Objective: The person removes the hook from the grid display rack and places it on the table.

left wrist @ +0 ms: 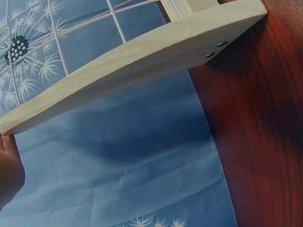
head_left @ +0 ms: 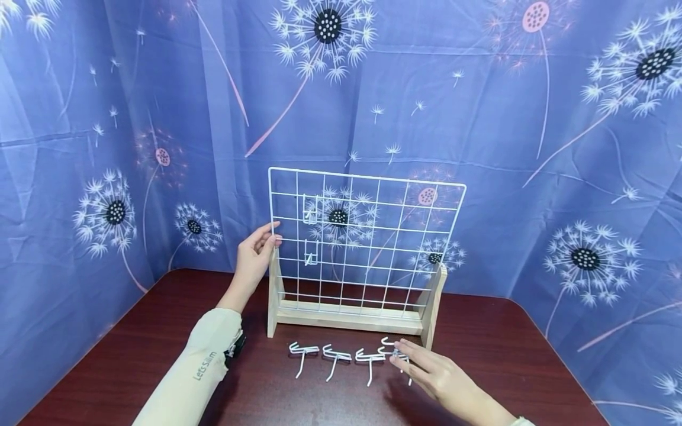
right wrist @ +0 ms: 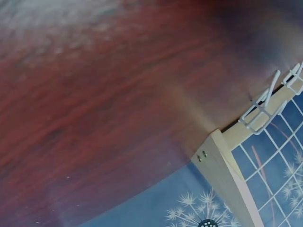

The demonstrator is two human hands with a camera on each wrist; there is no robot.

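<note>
A white wire grid panel stands upright in a wooden stand. Two white hooks hang on its left part, an upper hook and a lower hook. My left hand grips the panel's left edge, just above the stand's side post; in the left wrist view only part of that hand shows beside the wooden post. Over the table in front, my right hand pinches a white wire hook, partly hidden by the fingers. The right wrist view shows a white hook close before the stand.
Several white hooks lie in a row before the stand, among them a left hook, a middle hook and another hook. The table is dark red wood. A blue dandelion-patterned cloth hangs behind and at both sides.
</note>
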